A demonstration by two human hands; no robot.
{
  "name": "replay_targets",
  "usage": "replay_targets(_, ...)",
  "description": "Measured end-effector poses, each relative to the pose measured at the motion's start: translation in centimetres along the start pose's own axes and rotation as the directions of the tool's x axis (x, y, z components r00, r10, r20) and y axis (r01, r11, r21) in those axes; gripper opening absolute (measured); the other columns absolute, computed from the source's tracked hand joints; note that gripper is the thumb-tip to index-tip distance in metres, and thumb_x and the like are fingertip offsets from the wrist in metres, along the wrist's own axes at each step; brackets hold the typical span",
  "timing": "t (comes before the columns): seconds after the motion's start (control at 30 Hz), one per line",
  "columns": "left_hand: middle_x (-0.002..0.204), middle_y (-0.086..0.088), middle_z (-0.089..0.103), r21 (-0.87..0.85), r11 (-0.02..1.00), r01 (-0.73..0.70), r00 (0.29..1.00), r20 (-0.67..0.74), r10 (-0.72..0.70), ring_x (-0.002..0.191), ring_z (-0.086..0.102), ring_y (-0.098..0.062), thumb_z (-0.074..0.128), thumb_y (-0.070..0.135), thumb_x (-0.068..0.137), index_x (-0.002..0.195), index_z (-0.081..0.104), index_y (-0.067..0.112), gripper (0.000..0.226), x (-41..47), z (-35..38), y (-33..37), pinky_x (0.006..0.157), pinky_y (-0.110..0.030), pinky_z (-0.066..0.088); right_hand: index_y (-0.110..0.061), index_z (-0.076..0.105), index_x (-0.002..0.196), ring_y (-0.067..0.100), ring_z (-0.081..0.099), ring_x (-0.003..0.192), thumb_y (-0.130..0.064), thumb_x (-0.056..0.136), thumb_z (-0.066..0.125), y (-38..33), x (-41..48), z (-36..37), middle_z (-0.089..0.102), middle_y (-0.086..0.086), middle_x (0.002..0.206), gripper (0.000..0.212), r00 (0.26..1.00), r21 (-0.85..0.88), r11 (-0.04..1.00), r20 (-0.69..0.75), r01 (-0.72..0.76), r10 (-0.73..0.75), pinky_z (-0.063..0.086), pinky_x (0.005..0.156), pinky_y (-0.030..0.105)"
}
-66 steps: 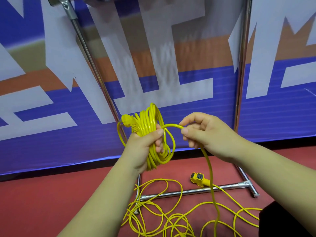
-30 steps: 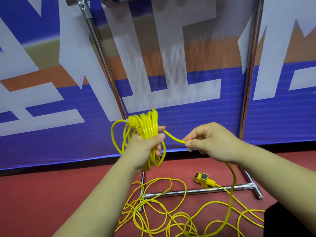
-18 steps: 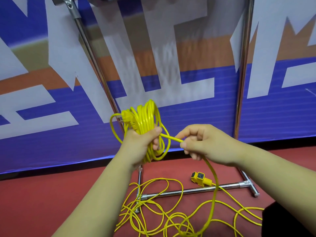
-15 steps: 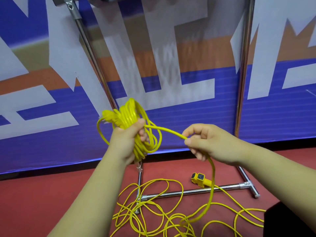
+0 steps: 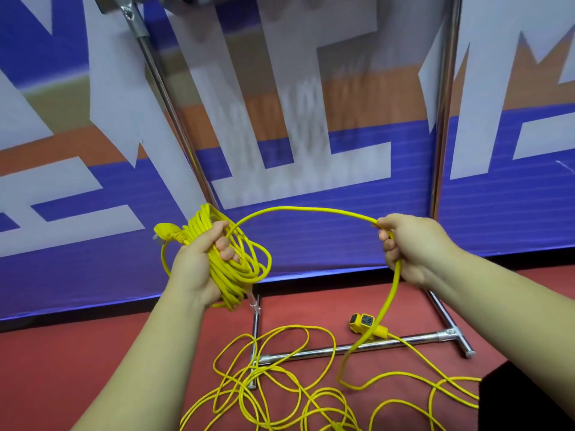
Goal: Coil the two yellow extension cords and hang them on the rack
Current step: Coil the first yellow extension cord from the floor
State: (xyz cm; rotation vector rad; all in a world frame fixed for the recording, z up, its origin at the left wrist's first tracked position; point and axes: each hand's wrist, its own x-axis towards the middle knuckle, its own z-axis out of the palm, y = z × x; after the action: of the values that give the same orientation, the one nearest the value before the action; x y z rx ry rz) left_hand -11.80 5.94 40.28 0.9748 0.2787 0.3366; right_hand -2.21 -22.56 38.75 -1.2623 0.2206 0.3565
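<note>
My left hand (image 5: 199, 259) grips a bundle of several yellow cord loops (image 5: 236, 262), with the cord's yellow plug (image 5: 165, 233) sticking out at its upper left. From the bundle one strand arcs rightward (image 5: 305, 209) to my right hand (image 5: 407, 244), which pinches it and lets it drop to the floor. Loose yellow cord (image 5: 280, 384) lies in tangled loops on the red floor below. A yellow socket end (image 5: 362, 321) rests by the rack's base bar. The chrome rack (image 5: 441, 119) stands right behind my hands.
The rack's left upright (image 5: 168, 107) slants up to a bracket at the top edge; its base bar (image 5: 357, 348) and T-foot (image 5: 454, 335) lie on the red floor. A blue, white and orange banner (image 5: 311, 119) covers the wall behind. A dark shape (image 5: 529, 399) fills the bottom right corner.
My hands have moved apart: the right hand slid rightward along the cord, drawing a long strand into an arc. The left hand with the bundle sits lower and further left than earlier.
</note>
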Motion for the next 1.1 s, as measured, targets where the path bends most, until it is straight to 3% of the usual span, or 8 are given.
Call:
replay_targets(0.23,0.053,0.007,0.037,0.018,1.000,0.019,0.992,0.128,-0.021,0.040,0.037,-0.006,0.058,0.025,0.088,0.083,0.067,0.018,0.012,-0.6,-0.4,0.7,0.050,-0.022,0.047,-0.005,0.062,0.087,0.009,0.034,0.047,-0.010,0.092,0.048,-0.5,0.4,-0.1,0.048,0.001,0.062,0.016,0.993,0.125,0.990,-0.105,0.068,-0.054,0.027,0.037,0.019)
replay_targets(0.3,0.052,0.007,0.037,0.029,0.998,0.055,0.976,0.209,-0.060,0.040,0.038,-0.006,0.068,0.024,0.081,0.082,0.067,0.017,0.007,-0.8,-0.6,0.7,0.051,-0.022,0.047,-0.006,0.062,0.089,0.008,0.036,0.047,-0.009,0.094,0.050,-0.7,0.7,-0.3,0.049,0.002,0.064,0.013,0.991,0.172,0.980,-0.104,0.103,-0.086,0.029,0.039,0.018)
replay_targets(0.47,0.051,0.005,0.039,0.112,0.984,0.141,0.923,0.345,-0.171,0.038,0.040,-0.007,0.094,0.028,0.059,0.087,0.067,0.015,0.041,-1.0,-0.6,0.1,0.051,-0.025,0.048,-0.009,0.064,0.102,0.008,0.046,0.053,-0.015,0.098,0.055,-0.9,0.6,-0.7,0.059,0.000,0.068,0.012,0.990,0.187,0.974,0.019,0.131,-0.137,0.038,0.046,0.019)
replay_targets(0.63,0.054,0.001,0.040,0.201,0.955,0.216,0.887,0.367,-0.278,0.039,0.039,-0.010,0.094,0.031,0.060,0.092,0.070,0.011,0.045,-1.3,0.8,-1.6,0.050,-0.028,0.048,-0.016,0.065,0.108,0.009,0.056,0.057,-0.015,0.099,0.060,-0.6,-0.7,0.0,0.067,0.003,0.079,0.011,0.967,0.133,0.974,0.152,0.184,-0.204,0.045,0.053,0.021)
replay_targets(0.73,0.058,-0.002,0.041,0.238,0.938,0.253,0.884,0.337,-0.324,0.041,0.040,-0.013,0.080,0.035,0.075,0.099,0.071,0.008,0.036,-1.9,2.1,-2.9,0.051,-0.028,0.048,-0.020,0.071,0.103,0.010,0.059,0.059,-0.015,0.097,0.064,-0.4,-1.9,0.8,0.065,0.003,0.081,0.010,0.943,0.007,0.966,0.215,0.260,-0.255,0.049,0.054,0.021)
replay_targets(0.83,0.059,-0.004,0.041,0.232,0.919,0.319,0.886,0.271,-0.376,0.041,0.040,-0.015,0.054,0.037,0.088,0.108,0.068,0.006,0.040,-2.7,3.8,-4.1,0.050,-0.028,0.047,-0.027,0.074,0.096,0.007,0.060,0.057,-0.016,0.094,0.067,0.3,-2.8,1.3,0.066,-0.006,0.072,0.013,0.876,-0.221,0.870,0.319,0.440,-0.361,0.049,0.055,0.020)
replay_targets(0.97,0.058,-0.002,0.043,0.182,0.908,0.378,0.870,0.266,-0.415,0.042,0.041,-0.013,0.051,0.049,0.088,0.108,0.071,0.009,0.049,-2.8,5.0,-5.0,0.054,-0.029,0.044,-0.034,0.076,0.098,0.006,0.060,0.057,-0.020,0.093,0.068,1.0,-3.5,1.9,0.064,-0.009,0.058,0.017,0.765,-0.377,0.687,0.482,0.621,-0.427,0.047,0.057,0.020)
replay_targets(1.1,0.058,-0.002,0.044,0.127,0.921,0.367,0.868,0.309,-0.388,0.043,0.043,-0.013,0.048,0.056,0.091,0.102,0.072,0.012,0.051,-2.7,5.5,-5.2,0.053,-0.029,0.046,-0.057,0.072,0.090,0.026,0.067,0.072,-0.027,0.094,0.068,1.6,-3.5,2.0,0.073,0.008,0.078,0.030,0.693,-0.419,0.571,0.577,0.706,-0.433,0.054,0.068,0.037)
